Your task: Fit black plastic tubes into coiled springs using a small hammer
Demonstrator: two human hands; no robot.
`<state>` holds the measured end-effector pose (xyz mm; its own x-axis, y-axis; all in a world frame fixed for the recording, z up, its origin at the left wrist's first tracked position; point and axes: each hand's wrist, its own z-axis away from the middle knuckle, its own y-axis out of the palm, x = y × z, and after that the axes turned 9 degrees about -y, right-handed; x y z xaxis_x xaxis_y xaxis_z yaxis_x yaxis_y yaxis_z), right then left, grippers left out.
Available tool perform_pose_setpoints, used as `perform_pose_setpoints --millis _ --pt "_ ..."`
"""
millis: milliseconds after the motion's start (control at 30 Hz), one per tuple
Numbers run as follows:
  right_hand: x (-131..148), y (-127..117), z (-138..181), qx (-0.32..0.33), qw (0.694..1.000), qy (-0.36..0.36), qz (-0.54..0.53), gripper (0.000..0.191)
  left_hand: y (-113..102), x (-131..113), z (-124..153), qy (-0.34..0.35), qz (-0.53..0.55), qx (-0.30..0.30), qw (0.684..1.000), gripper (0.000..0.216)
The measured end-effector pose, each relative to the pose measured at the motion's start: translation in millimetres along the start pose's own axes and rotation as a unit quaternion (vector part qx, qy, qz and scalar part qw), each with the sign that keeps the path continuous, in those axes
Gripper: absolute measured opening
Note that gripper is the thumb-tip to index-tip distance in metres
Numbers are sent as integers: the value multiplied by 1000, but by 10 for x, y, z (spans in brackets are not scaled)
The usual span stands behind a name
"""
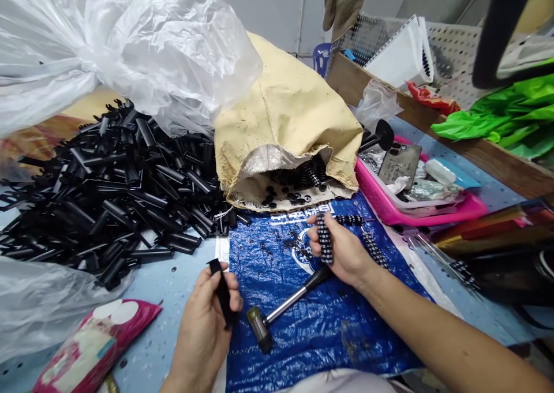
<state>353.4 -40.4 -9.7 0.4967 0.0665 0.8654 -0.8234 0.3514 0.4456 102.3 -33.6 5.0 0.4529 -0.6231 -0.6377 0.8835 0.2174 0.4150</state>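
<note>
My left hand (212, 306) is closed around a black plastic strip piece (223, 295), held upright over the left edge of the blue plastic sheet (303, 347). My right hand (340, 246) grips a short stack of small black discs with white marks (324, 240). More such stacks, threaded on thin rods (374, 249), lie just right of that hand. Between my hands a small mallet (285, 303) rests on the sheet, its handle end partly behind my right hand. Beyond them lies a yellow sack (285, 110), its mouth facing me, with black discs inside.
A large heap of black plastic pieces (116, 191) covers the left, under a clear plastic bag (164, 47). To the right stands a pink basket (381, 208) holding a phone (400, 165) and small items. A pink packet (99, 347) lies front left; metal rods (445, 260) lie at right.
</note>
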Motion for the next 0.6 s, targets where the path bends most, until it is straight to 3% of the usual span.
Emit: perform_pose_setpoints --millis 133,333,467,600 --pt "-96 199 109 7 997 66 -34 48 103 161 69 14 -87 36 995 39" --pt "-128 285 203 52 997 45 -31 48 164 309 153 24 -181 57 982 39" --pt "-162 456 326 13 998 13 -57 47 372 393 140 104 -243 59 963 33" --pt "-194 599 409 -10 998 0 -64 46 580 449 74 185 -270 99 940 23"
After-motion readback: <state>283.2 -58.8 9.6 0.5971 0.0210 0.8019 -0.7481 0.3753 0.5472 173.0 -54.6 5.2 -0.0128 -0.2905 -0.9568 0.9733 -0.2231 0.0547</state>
